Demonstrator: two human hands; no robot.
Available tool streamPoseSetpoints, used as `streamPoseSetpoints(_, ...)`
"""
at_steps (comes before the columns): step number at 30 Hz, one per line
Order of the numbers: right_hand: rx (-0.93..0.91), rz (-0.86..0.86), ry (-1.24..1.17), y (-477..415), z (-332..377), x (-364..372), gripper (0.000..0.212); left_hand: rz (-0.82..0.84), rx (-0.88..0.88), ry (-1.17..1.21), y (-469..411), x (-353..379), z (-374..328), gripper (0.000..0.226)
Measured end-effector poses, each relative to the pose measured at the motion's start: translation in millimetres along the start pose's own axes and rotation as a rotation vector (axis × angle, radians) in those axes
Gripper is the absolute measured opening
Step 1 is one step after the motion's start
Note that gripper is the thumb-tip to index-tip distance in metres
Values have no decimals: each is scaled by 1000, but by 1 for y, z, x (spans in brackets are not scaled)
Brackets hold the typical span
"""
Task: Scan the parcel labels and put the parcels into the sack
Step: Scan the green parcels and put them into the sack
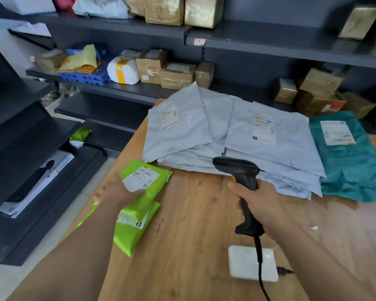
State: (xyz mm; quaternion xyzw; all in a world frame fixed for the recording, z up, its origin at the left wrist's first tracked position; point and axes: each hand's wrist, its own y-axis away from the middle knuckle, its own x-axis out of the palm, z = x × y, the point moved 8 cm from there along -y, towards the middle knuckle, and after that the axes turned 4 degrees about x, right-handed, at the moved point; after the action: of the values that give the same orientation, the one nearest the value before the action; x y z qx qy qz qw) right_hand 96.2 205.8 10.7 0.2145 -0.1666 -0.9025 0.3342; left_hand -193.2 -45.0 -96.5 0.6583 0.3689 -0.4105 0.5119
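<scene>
The right hand (259, 199) is wrapped tight around the grip of a black pistol-shaped barcode scanner (240, 181), its nose aimed left toward the lime-green plastic mailer (142, 183) — a sensible angle, I judge, for reading that parcel's white label (142, 178). The left hand (115, 192) lies on the mailer's near-left edge with thumb laid across the top; whether the fingers are curled under it is hidden, so I cannot tell if it is gripped or merely steadied. This mailer rests on a 2nd lime-green mailer (132, 227) at the left edge of the wooden table (193, 213). Beyond the scanner sits a stack of pale grey poly mailers (237, 135), labels up, with teal poly mailers (350, 161) beside it. The scanner's cable crosses a white flat box (252, 262). No sack is visible — the label print is too blurred to read.
</scene>
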Motion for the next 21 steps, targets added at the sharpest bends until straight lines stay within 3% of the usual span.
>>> streamPoseSetpoints(2, 2, -4, 21, 0, -1, 3, 29, 8, -45, 12, -5, -2, 4, 118)
streamPoseSetpoints(5, 5, -6, 41, 0, 0, 5, 29, -19, -19, 87, -12, -4, 0, 106)
streamPoseSetpoints(13, -25, 13, 30, 12, 10, -3, 28, 2, 312, 1049, 64, -12, -76, 31)
streamPoseSetpoints(18, -90, -7, 5, 25, 15, -9, 24, 163, 333, 1413, 104, 16, -110, 18)
streamPoseSetpoints(21, -113, -32, 6, 30, 14, -12, 23, 175, 326, 1506, 112, 29, -120, 26)
